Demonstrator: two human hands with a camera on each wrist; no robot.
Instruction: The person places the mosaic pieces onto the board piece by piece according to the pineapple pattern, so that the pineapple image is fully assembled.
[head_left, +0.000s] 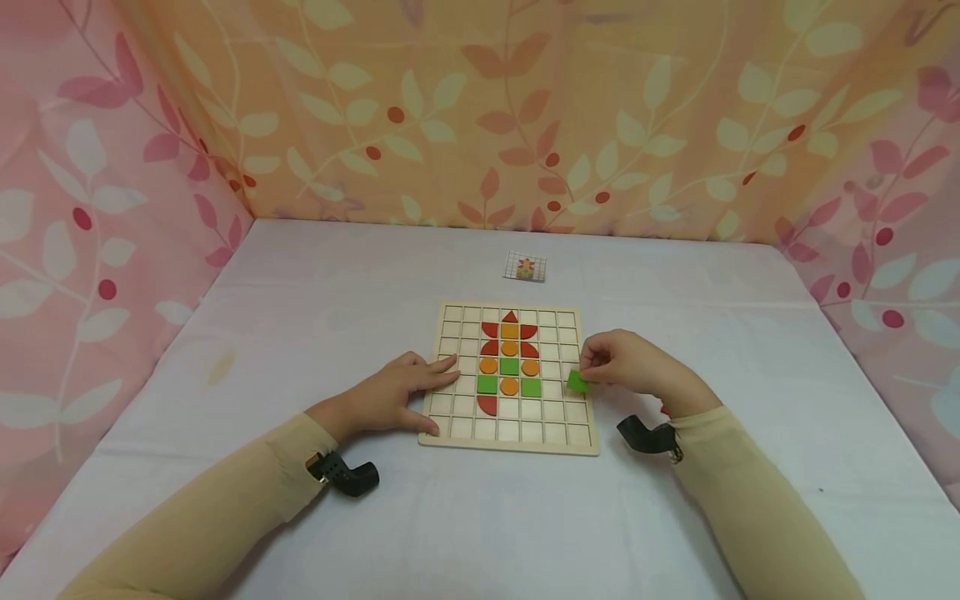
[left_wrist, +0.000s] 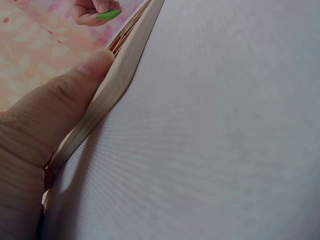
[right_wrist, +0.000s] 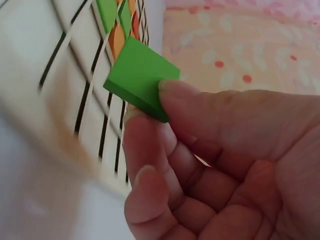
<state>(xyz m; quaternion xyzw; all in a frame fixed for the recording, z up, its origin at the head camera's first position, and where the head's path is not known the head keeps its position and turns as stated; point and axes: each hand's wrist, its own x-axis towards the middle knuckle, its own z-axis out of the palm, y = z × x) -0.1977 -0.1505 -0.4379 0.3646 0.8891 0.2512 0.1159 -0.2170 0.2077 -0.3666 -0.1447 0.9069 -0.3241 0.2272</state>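
My right hand pinches a green square tile between thumb and fingers, above the right edge of a wooden grid board. My left hand rests on the board's left side with fingers extended, the thumb on its edge near the front corner. Down the middle columns sit placed pieces: a red triangle at the top, red quarter-circles, an orange square, orange discs and green squares. The lowest is a single red quarter-circle.
Behind the board lies a small pattern card with a printed coloured figure on a grid. A bit of red shows beside the right wrist, mostly hidden. White cloth covers the table, and flowered curtains stand around it.
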